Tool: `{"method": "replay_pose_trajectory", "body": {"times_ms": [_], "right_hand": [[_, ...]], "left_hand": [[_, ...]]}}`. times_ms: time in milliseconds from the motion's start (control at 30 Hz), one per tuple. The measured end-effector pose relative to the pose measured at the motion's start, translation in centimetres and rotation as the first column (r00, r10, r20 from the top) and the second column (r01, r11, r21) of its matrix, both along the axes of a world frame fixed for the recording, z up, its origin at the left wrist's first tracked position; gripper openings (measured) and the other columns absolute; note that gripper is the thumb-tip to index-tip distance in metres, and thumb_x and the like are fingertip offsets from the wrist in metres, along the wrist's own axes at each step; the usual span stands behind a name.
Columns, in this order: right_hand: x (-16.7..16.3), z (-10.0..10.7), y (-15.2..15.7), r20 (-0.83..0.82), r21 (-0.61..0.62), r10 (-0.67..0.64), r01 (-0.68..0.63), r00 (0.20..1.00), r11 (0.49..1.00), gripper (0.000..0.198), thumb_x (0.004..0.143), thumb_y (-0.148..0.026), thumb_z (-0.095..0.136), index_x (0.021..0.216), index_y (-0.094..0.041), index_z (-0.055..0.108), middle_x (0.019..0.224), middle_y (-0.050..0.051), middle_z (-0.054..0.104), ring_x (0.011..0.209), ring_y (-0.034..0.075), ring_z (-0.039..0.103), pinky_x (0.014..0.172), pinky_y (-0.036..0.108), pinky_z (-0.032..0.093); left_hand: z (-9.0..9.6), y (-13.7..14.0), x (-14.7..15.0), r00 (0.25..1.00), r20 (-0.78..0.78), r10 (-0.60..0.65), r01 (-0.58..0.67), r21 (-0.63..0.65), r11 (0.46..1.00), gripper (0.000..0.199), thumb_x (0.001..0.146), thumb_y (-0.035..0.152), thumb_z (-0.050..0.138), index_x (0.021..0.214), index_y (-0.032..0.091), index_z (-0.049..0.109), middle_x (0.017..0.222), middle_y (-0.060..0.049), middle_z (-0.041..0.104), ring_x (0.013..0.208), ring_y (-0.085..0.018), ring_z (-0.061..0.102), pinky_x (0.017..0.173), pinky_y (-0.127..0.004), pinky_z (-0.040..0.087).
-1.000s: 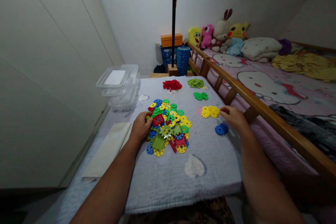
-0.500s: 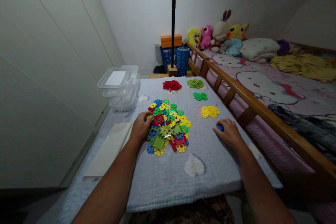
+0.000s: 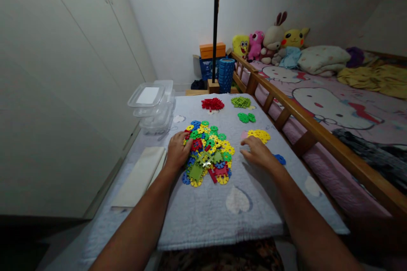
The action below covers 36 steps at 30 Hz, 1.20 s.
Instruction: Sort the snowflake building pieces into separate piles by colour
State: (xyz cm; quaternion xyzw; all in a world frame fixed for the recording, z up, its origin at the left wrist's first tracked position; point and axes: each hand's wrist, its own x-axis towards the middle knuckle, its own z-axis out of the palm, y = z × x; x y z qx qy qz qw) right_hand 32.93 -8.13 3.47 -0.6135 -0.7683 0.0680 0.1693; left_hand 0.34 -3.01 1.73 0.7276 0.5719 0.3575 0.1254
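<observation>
A mixed pile of plastic building pieces [image 3: 211,152], with notched discs and squares in blue, yellow, green and red, lies mid-table. My left hand [image 3: 178,149] rests against the pile's left edge, its fingers loosely bent and apart, with nothing visibly gripped. My right hand [image 3: 259,152] is over the cloth right of the pile, fingers and thumb apart, nothing in it. Just beyond that hand lie yellow discs [image 3: 261,136]; blue discs [image 3: 280,159] are to its right. Farther back are green discs [image 3: 246,117], a light green heap [image 3: 241,102] and a red heap [image 3: 213,104].
Stacked clear plastic containers [image 3: 152,106] stand at the table's back left, with a folded cream cloth [image 3: 140,178] nearer me. A wooden bed rail [image 3: 292,120] runs along the right side. Behind the table stands a black pole [image 3: 215,29].
My right hand has let go of the blue piece, which now lies with the blue discs, and has moved left toward the pile. My left hand stays at the pile's edge. The view has shifted slightly.
</observation>
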Motion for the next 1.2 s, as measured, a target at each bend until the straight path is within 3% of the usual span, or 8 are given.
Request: {"method": "replay_pose_trajectory", "body": {"times_ms": [133,333,467,767,967,1200], "right_hand": [[-3.4,-0.3,1.9,0.003,-0.070,0.037,-0.037,0.999,0.997,0.017,0.081,-0.020,0.063,0.096,-0.016,0.069,0.100,0.012,0.065,0.095,0.023,0.058,0.086,0.032,0.041],[-3.3,-1.7,2.6,-0.170,-0.084,0.031,-0.045,0.985,0.995,0.010,0.073,-0.021,0.067,0.080,-0.018,0.060,0.084,0.004,0.059,0.078,0.017,0.051,0.071,0.028,0.037],[-2.8,-2.2,2.6,-0.358,-0.100,0.002,-0.041,0.934,0.994,0.010,0.072,-0.022,0.064,0.076,-0.020,0.054,0.074,-0.001,0.056,0.068,0.014,0.049,0.064,0.026,0.035],[-2.7,-2.3,2.8,-0.599,0.022,-0.104,0.146,0.794,0.989,0.015,0.078,-0.036,0.056,0.076,-0.021,0.059,0.070,0.000,0.060,0.064,0.016,0.054,0.064,0.028,0.041],[-0.3,-2.3,3.6,-0.660,0.162,-0.232,0.436,0.715,0.885,0.019,0.076,-0.035,0.054,0.087,-0.021,0.060,0.078,0.003,0.064,0.074,0.019,0.059,0.072,0.032,0.046],[2.6,-2.5,4.1,-0.609,0.192,-0.361,0.573,0.706,0.796,0.019,0.074,-0.028,0.049,0.083,-0.019,0.064,0.083,0.008,0.070,0.077,0.022,0.061,0.079,0.036,0.048]], "left_hand": [[0.8,-1.3,0.0,0.993,-0.117,-0.024,0.017,-0.059,0.998,0.046,0.088,0.048,0.057,0.126,0.022,0.060,0.135,-0.014,0.055,0.131,-0.033,0.046,0.114,-0.052,0.034],[1.5,-5.3,-0.7,0.949,-0.248,-0.196,0.105,-0.338,0.935,0.114,0.056,0.065,0.083,0.152,0.030,0.032,0.162,-0.015,0.022,0.149,-0.048,0.012,0.116,-0.067,0.020],[1.4,-6.5,-0.1,0.912,-0.317,-0.259,0.103,-0.435,0.894,0.135,0.046,0.060,0.089,0.157,0.026,0.020,0.165,-0.020,0.011,0.150,-0.051,0.002,0.116,-0.068,0.018],[-0.9,-4.6,0.7,0.939,-0.326,-0.113,0.061,-0.165,0.984,0.095,0.067,0.051,0.080,0.148,0.025,0.038,0.156,-0.017,0.036,0.145,-0.042,0.028,0.114,-0.061,0.026],[-1.3,-3.3,1.0,0.984,-0.178,-0.033,0.037,0.022,0.999,0.070,0.080,0.046,0.071,0.140,0.022,0.045,0.142,-0.015,0.053,0.133,-0.035,0.047,0.112,-0.055,0.033],[-1.4,-3.5,0.4,1.000,-0.023,-0.006,0.008,0.080,0.997,0.051,0.087,0.048,0.062,0.129,0.020,0.054,0.129,-0.013,0.062,0.121,-0.031,0.056,0.107,-0.050,0.041]]}}
